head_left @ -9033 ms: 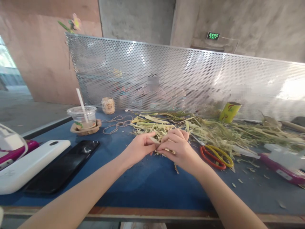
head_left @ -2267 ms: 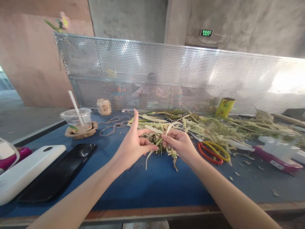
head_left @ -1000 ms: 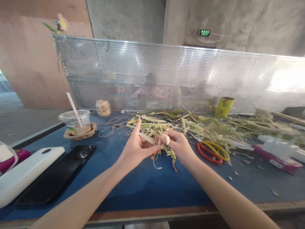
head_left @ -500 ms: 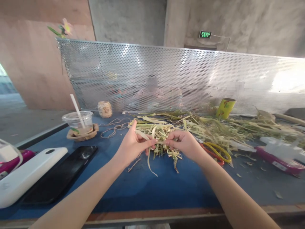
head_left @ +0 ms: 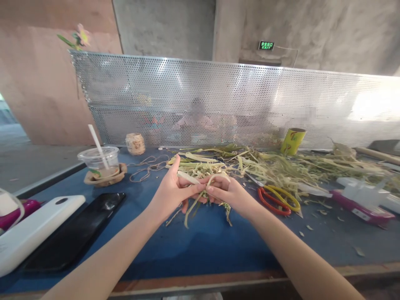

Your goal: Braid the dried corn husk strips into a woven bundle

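My left hand point(head_left: 173, 189) pinches pale dried plant strips between thumb and fingers above the blue tabletop point(head_left: 200, 250). Close against it, my right hand point(head_left: 223, 189) is also closed on a pale strip point(head_left: 215, 176), which curves over its fingers. The fingertips of both hands nearly meet. Loose strip ends hang below the hands, and a shredded green-yellow bundle point(head_left: 206, 168) shows just behind them. Where the strips pass between the fingers is partly hidden.
Dried leaves point(head_left: 275, 171) spread across the back right. Scissors with red and yellow handles point(head_left: 275, 201) lie right of my hands. A black phone point(head_left: 78, 229), white power bank point(head_left: 40, 229), lidded cup point(head_left: 100, 160), string point(head_left: 150, 168) and yellow-green can point(head_left: 293, 141) are around.
My right hand has moved left, closer to my left hand, and the pale strip now arches over its fingers. More of the scissors shows. The view has shifted slightly.
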A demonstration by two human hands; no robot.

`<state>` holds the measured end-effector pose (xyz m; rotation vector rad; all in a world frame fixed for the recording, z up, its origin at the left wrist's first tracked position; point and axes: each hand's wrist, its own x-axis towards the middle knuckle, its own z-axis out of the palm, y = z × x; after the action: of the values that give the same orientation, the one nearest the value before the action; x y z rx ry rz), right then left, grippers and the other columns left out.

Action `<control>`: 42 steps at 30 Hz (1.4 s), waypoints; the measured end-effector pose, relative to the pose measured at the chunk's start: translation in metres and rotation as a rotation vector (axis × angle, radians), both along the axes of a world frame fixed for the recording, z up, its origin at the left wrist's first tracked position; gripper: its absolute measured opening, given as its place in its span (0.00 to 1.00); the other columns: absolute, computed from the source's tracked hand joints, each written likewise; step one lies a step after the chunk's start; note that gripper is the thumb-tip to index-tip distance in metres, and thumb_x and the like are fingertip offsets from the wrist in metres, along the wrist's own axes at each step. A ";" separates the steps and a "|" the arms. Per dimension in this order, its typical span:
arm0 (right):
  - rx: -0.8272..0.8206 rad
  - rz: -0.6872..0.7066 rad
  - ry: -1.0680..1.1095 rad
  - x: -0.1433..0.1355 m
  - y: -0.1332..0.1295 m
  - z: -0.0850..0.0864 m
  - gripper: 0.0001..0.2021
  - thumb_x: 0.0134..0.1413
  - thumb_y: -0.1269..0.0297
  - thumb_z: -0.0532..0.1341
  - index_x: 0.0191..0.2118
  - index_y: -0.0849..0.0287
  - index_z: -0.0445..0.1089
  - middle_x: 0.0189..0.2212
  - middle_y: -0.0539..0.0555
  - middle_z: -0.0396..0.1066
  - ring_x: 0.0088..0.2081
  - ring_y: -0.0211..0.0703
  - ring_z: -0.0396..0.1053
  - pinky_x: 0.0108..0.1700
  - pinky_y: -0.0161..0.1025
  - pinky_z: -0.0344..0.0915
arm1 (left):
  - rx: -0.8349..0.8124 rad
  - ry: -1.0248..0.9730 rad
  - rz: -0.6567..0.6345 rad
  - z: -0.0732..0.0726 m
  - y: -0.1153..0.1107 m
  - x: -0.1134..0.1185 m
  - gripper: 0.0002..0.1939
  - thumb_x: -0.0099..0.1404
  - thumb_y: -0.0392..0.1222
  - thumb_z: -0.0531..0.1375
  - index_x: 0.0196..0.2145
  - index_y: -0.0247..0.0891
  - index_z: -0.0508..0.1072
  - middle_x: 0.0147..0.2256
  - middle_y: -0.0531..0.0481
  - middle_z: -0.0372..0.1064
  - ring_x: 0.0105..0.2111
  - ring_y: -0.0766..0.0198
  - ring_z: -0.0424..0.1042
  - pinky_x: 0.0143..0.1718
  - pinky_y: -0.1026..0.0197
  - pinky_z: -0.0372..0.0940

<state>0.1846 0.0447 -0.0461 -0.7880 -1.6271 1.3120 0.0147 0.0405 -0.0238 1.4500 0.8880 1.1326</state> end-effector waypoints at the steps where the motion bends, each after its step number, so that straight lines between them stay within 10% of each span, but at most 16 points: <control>1: -0.007 -0.009 0.024 -0.002 0.001 -0.002 0.12 0.46 0.57 0.63 0.34 0.59 0.68 0.18 0.45 0.64 0.20 0.30 0.60 0.22 0.29 0.54 | 0.008 0.007 0.024 -0.001 0.001 0.000 0.62 0.49 0.35 0.67 0.61 0.38 0.20 0.29 0.44 0.76 0.18 0.61 0.71 0.08 0.70 0.58; 15: -0.038 -0.044 0.009 -0.005 0.000 -0.001 0.12 0.42 0.62 0.65 0.22 0.61 0.62 0.13 0.44 0.64 0.17 0.28 0.58 0.21 0.28 0.51 | 0.036 -0.001 0.113 -0.004 0.004 0.000 0.61 0.47 0.35 0.68 0.62 0.39 0.26 0.22 0.48 0.75 0.24 0.53 0.75 0.11 0.69 0.60; 21: -0.075 -0.099 0.228 -0.001 0.007 -0.003 0.13 0.40 0.59 0.66 0.24 0.61 0.64 0.14 0.44 0.65 0.14 0.26 0.54 0.18 0.28 0.47 | -0.172 -0.173 0.030 -0.007 0.004 0.006 0.56 0.51 0.29 0.64 0.62 0.36 0.25 0.35 0.41 0.75 0.26 0.61 0.74 0.15 0.69 0.62; 28: 0.000 -0.135 0.274 0.000 0.008 -0.005 0.12 0.44 0.57 0.63 0.27 0.62 0.68 0.14 0.44 0.63 0.15 0.26 0.52 0.18 0.28 0.46 | -0.308 -0.175 -0.116 -0.008 0.004 0.005 0.34 0.56 0.38 0.62 0.58 0.31 0.56 0.27 0.48 0.70 0.22 0.70 0.67 0.13 0.72 0.56; 33: 0.020 -0.142 0.115 -0.004 0.004 -0.003 0.12 0.42 0.56 0.64 0.25 0.61 0.70 0.17 0.47 0.66 0.17 0.28 0.56 0.19 0.28 0.50 | -0.034 -0.154 -0.053 -0.013 -0.001 0.012 0.41 0.54 0.38 0.64 0.61 0.41 0.49 0.36 0.44 0.70 0.22 0.70 0.66 0.15 0.69 0.58; 42: -0.006 -0.279 0.080 -0.008 0.000 -0.002 0.16 0.42 0.55 0.62 0.31 0.63 0.75 0.10 0.45 0.58 0.12 0.27 0.52 0.12 0.27 0.44 | -0.082 -0.149 -0.112 -0.018 0.001 0.012 0.42 0.57 0.39 0.62 0.62 0.35 0.42 0.18 0.57 0.65 0.16 0.73 0.60 0.16 0.71 0.54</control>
<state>0.1764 0.0445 -0.0482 -0.9186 -1.3941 1.1347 0.0266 0.0412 -0.0419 1.3141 0.7320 1.0931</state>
